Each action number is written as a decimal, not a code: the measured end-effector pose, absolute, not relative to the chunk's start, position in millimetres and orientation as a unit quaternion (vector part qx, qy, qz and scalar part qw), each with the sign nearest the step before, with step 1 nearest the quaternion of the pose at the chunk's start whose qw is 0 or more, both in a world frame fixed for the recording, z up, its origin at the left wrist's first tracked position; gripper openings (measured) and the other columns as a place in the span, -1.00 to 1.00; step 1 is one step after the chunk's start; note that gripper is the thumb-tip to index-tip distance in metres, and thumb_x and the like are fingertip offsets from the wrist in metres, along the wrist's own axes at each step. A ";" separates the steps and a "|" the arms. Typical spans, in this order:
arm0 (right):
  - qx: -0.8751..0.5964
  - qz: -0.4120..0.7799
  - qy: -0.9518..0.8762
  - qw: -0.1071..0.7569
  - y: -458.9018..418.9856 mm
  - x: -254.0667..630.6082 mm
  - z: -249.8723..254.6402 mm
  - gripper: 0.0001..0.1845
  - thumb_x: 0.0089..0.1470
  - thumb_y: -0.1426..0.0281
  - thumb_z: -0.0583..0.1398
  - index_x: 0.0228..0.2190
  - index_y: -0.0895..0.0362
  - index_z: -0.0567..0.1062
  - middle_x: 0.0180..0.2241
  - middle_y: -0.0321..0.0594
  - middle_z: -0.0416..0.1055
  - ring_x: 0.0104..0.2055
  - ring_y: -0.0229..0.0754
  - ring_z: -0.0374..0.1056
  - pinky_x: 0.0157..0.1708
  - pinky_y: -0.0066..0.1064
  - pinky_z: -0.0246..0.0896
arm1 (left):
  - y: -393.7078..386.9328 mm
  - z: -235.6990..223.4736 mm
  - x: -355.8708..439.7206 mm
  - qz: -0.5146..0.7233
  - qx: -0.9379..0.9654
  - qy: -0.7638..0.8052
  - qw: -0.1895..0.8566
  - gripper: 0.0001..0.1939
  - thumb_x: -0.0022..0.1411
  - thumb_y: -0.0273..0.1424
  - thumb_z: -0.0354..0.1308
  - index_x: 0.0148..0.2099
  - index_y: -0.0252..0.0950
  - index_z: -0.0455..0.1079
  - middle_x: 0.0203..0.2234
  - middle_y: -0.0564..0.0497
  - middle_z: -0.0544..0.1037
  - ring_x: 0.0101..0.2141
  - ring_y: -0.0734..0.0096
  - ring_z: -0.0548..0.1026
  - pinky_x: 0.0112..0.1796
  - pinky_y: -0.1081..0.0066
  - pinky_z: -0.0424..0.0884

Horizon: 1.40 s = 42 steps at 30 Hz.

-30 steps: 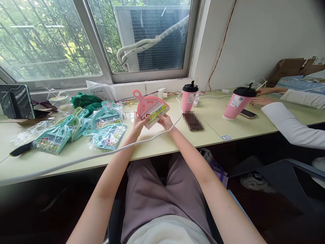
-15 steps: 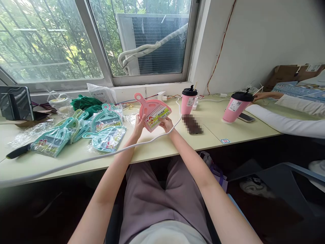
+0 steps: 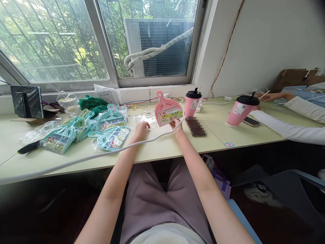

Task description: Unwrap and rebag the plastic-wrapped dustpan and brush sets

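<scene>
Dustpan pile (image 3: 82, 128) on table (image 3: 156, 148), left of left hand (image 3: 141, 130); single dustpan (image 3: 165, 107) in right hand (image 3: 177, 124), left of phone (image 3: 196, 127).

- We were in what looked like a shared office or workroom; which, we could not tell.
- We saw one long, pale worktop (image 3: 215, 117) running along the wall (image 3: 274, 37) beneath a window (image 3: 68, 44).
- Another person's white sleeve (image 3: 274, 125) lay farther along the same worktop we used.
- We noted a small label (image 3: 229, 144) near its front edge, and an upright tablet (image 3: 35, 101) at the left.
- Lidded cups (image 3: 240, 112), a phone (image 3: 252, 121) and cardboard boxes (image 3: 291, 79) shared our worktop.
</scene>
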State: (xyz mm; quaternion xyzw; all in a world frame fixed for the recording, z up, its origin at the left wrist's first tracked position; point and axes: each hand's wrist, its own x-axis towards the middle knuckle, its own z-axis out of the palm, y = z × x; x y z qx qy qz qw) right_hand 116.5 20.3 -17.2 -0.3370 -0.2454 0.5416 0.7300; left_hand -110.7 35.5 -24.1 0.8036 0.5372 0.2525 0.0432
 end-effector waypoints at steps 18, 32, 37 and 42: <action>-0.429 0.663 -0.338 0.513 15.3 108.8 -19.1 -0.49 -0.03 0.60 0.33 -0.01 0.22 0.41 -0.24 -0.06 0.59 -0.28 -0.10 0.57 -0.29 -0.32 0.56 | 37.4 -20.6 -128.3 0.224 0.701 0.676 -0.027 -0.58 0.30 -0.58 -0.11 0.05 -0.32 0.48 0.08 -0.20 0.45 0.11 0.16 0.37 0.09 0.26 0.34; -0.414 0.688 -0.376 0.462 -1.1 124.5 -3.8 -0.67 -0.10 0.72 0.30 -0.22 0.28 0.55 -0.31 -0.02 0.62 -0.25 -0.06 0.58 -0.19 -0.25 0.55 | 32.1 -9.5 -139.0 0.230 0.656 0.719 -0.026 -0.63 0.25 -0.63 -0.05 -0.01 -0.32 0.48 -0.06 -0.31 0.51 -0.01 0.05 0.48 -0.05 0.16 0.43; -0.460 0.656 -0.366 0.474 1.5 135.9 -7.8 -0.68 -0.13 0.78 0.26 -0.30 0.27 0.56 -0.37 -0.06 0.62 -0.36 -0.12 0.56 -0.28 -0.34 0.54 | 34.1 -7.0 -141.9 0.199 0.655 0.728 -0.024 -0.75 0.25 -0.51 0.07 -0.07 -0.40 0.50 -0.18 -0.34 0.56 -0.06 0.00 0.51 -0.09 0.19 0.45; -0.469 0.649 -0.342 0.491 6.3 138.3 -12.5 -0.68 -0.09 0.80 0.23 -0.29 0.29 0.54 -0.37 -0.06 0.61 -0.40 -0.18 0.55 -0.33 -0.42 0.53 | 32.7 -2.8 -140.8 0.184 0.679 0.710 -0.037 -0.75 0.25 -0.50 0.10 -0.06 -0.44 0.49 -0.19 -0.35 0.55 -0.11 -0.03 0.55 -0.12 0.19 0.47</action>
